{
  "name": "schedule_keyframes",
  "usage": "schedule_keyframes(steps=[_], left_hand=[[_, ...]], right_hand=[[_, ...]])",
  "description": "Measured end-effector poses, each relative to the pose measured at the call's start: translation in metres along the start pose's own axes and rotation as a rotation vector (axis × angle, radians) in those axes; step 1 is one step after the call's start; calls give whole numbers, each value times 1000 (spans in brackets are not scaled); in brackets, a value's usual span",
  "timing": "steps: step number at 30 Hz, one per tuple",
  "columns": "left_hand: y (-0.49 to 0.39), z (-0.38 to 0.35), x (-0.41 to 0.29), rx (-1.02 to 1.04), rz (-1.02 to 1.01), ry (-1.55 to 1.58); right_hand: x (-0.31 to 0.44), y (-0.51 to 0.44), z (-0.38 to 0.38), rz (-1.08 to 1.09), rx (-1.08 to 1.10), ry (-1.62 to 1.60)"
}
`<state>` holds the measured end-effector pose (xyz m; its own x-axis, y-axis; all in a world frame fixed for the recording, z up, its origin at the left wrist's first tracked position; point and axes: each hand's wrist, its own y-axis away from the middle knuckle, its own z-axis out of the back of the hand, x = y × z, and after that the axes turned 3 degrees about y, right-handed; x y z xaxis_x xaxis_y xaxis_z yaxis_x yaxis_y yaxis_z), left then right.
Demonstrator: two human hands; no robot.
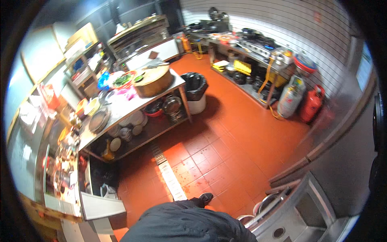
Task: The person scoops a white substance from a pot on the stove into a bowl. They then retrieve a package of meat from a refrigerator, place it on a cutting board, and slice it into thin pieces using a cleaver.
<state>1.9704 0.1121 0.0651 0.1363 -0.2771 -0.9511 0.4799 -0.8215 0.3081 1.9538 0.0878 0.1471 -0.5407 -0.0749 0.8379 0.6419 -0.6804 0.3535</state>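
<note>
Both of my hands are out of view. My dark-clothed body (187, 224) fills the bottom middle, with one black shoe (206, 197) on the tiled floor. Ahead to the left stands a metal work table (116, 116). A thick, round wooden chopping block (154, 81) rests on it near the far end, with what looks like a knife (155, 65) on top. Beside the block, green leafy vegetables (121, 80) lie in a red basket. A round pan or lid (99, 121) is at the table's nearer end. Bowls and pots sit on the shelf below.
A bin with a black liner (195, 86) stands at the table's far end. Along the right wall are a gas stove (257, 45), a grey gas cylinder (291, 96) and a red one (313, 104). A stainless sink (290, 224) is at lower right. A drain channel (172, 180) crosses the floor.
</note>
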Motion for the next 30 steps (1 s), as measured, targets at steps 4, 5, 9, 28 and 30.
schedule_keyframes(steps=[4,5,9,28,30], left_hand=[[-32,32,-7,-159,-43,79],[-47,46,-14,-226,-37,104],[-94,166,-55,-426,189,311],[352,765,232,-1665,317,-43],[410,803,290,-1858,220,272]], right_hand=[[2,12,-10,43,76,253],[0,18,-5,48,91,311],[-10,41,26,72,145,518],[277,-83,-396,811,456,566],[339,-85,-499,903,591,477]])
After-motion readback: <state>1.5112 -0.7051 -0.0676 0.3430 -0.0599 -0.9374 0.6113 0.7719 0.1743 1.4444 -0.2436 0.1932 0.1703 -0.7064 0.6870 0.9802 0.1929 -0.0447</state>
